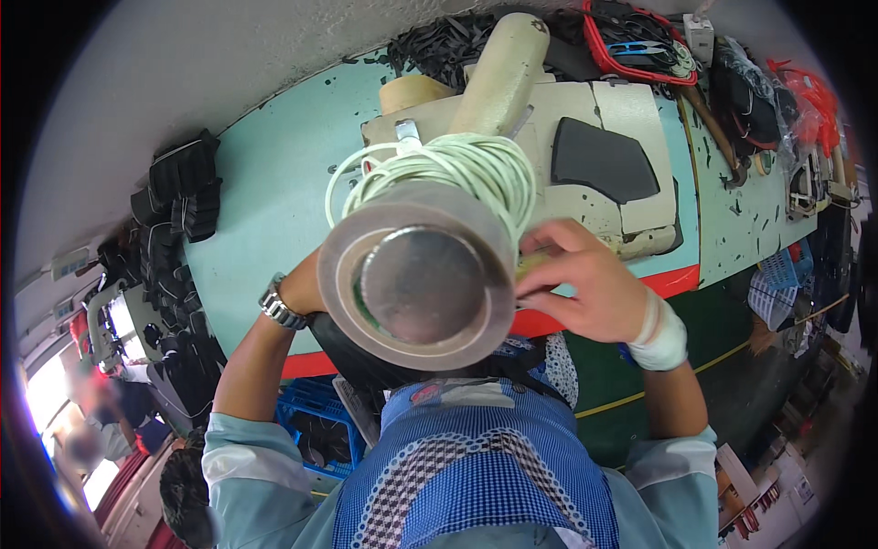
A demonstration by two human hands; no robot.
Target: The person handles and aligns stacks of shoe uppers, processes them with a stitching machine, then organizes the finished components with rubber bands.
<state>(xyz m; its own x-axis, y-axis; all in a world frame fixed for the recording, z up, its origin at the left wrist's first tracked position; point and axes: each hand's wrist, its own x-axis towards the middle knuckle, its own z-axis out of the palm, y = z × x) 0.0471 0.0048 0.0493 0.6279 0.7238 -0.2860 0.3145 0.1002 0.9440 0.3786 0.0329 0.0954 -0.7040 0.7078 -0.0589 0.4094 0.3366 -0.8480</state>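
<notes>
Head view, looking down over a blue and white checked apron [476,467] and two bare forearms. Close under the lens, filling the middle: a wide roll of brownish-grey tape with a shiny metal-coloured core [419,274], seen end-on. Just behind the roll, touching its upper rim: a loose coil of pale cream cord [457,165]. Right hand [585,279] at the roll's right edge, fingers curled and pinched around something yellowish that sits half hidden behind the roll; exactly what is gripped, impossible to tell. White bandage-like band [660,334] around the right wrist. Left hand [306,284] mostly hidden behind the roll's left edge, silver metal wristwatch [277,306] on the wrist; fingers out of sight, so clenched or loose cannot be told.

Beyond the hands: a cream-coloured industrial sewing machine [512,82] standing on a pale turquoise worktable with a red front edge [265,210]. Dark flat panel [599,160] lying on the machine's bed, to the right. Stacks of black cut pieces [183,183] along the table's left end, more black strips [439,46] at the far side. Red-rimmed tray of tools [640,46] at the far right corner. Blue plastic crate [315,421] below the table edge, left of the apron. Blurred person [96,412] at the far left.
</notes>
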